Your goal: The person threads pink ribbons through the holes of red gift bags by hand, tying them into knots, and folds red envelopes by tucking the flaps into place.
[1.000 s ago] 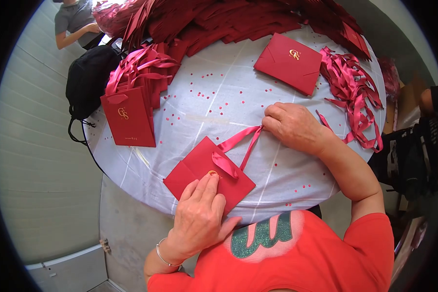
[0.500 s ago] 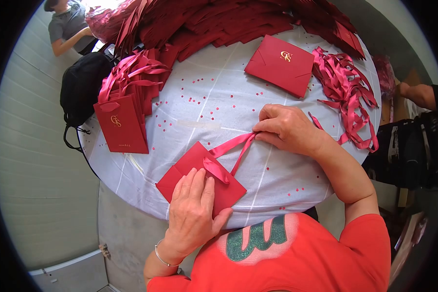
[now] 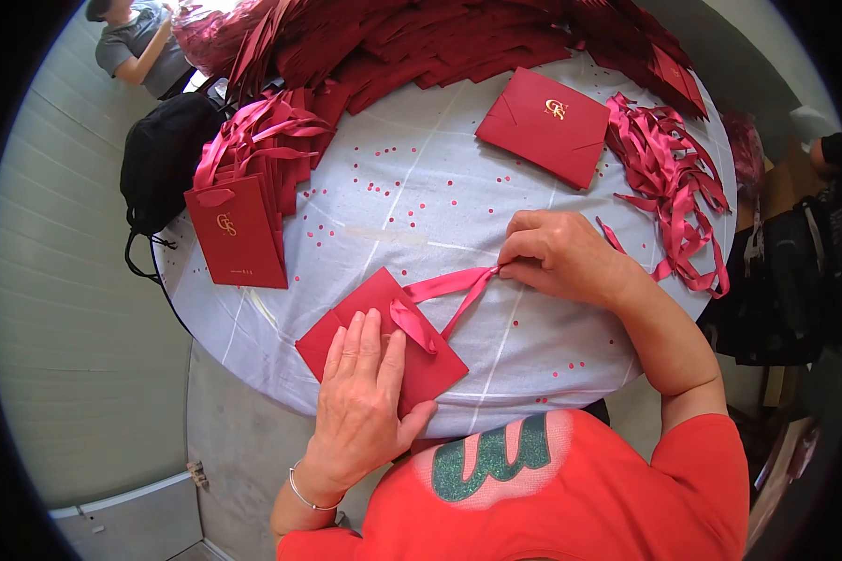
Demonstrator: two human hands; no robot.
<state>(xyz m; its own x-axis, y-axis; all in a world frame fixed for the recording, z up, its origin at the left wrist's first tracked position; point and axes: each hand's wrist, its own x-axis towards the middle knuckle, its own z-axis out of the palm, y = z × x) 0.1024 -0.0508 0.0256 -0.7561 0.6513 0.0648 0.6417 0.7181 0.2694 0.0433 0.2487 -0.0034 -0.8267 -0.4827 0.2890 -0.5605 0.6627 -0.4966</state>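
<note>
Left hand (image 3: pixel 357 397): slid from resting its fingertips at the gold emblem a second ago to lying flat across it, so the emblem is now covered; its fingers are straight and slightly parted, its thumb apart, and a thin silver bangle (image 3: pixel 299 491) circles the wrist.
Right hand (image 3: pixel 557 252): thumb and forefinger pinch the far end of a glossy pink satin ribbon handle (image 3: pixel 449 282), stretching it away from the bag in two strands.
Red paper gift bag (image 3: pixel 435 374): lies flattened and turned at an angle under the left palm, near the edge of the counter closest to the person.
Second pink ribbon loop (image 3: pixel 412 325): rests slack on the bag's upper face, just beside the left fingers.
Round counter with pale, white-lined cloth (image 3: pixel 267 351): small red paper dots (image 3: pixel 374 187) are scattered over it.
Flat red bags with gold lettering (image 3: pixel 543 131): lie beyond the right hand, just beside a tangled heap of pink ribbons (image 3: pixel 669 168).
Upright red bags with pink handles (image 3: pixel 239 234): stand together at the left, beside a black drawstring bag (image 3: pixel 164 159).
Dark red pile of flat paper bags (image 3: pixel 421 42): spreads along the far edge.
Person in a grey shirt (image 3: pixel 140 51): stands beyond the far left, forearm raised higher than a second ago.
</note>
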